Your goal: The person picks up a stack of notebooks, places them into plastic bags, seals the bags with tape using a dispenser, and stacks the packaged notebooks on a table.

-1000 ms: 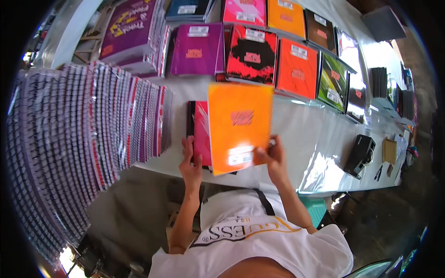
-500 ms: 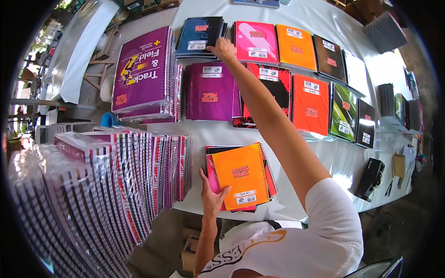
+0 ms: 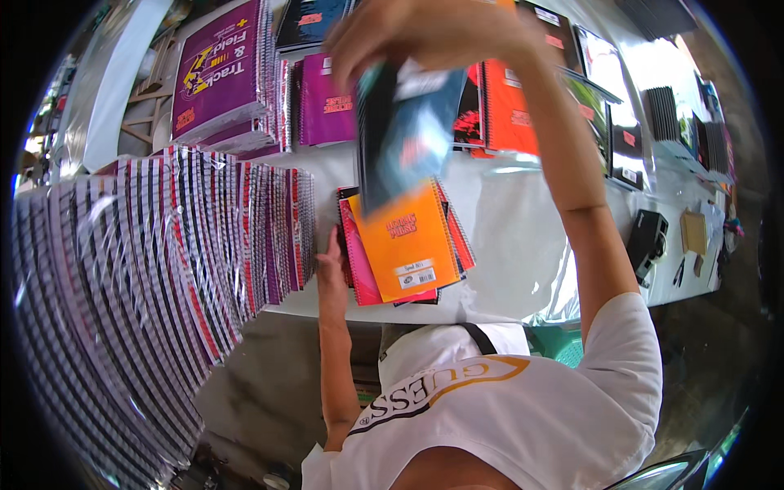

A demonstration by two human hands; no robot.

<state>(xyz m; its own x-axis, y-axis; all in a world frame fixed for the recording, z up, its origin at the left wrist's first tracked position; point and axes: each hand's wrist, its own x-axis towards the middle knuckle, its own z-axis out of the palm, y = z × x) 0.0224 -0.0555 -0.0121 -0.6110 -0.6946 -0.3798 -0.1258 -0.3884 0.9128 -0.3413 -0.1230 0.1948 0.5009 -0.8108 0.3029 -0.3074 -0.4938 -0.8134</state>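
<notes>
My right hand (image 3: 429, 31) grips a dark blue spiral notebook (image 3: 416, 135) by its upper edge. The notebook hangs tilted and motion-blurred above a small pile on the white table. On top of that pile lies an orange notebook (image 3: 404, 245) with a pale label; pink, red and black notebooks fan out beneath it. Against the pile's left edge rests my left hand (image 3: 332, 265), its fingers stretched out along the side. Part of the purple stack (image 3: 327, 98) and the row behind is hidden by my right hand and the raised notebook.
Shrink-wrapped spiral notebooks (image 3: 163, 269) are stacked high at my left. A larger purple notebook pile (image 3: 220, 73) stands at the far left. Farther back lie stacks with blue (image 3: 310, 20), red-orange (image 3: 510, 110) and black covers (image 3: 627, 147). A black device (image 3: 648, 245) sits at the table's right.
My right hand has lifted a dark blue notebook from the back stack and brought it nearer, over the small pile. My left hand has slid off the orange cover to the pile's edge.
</notes>
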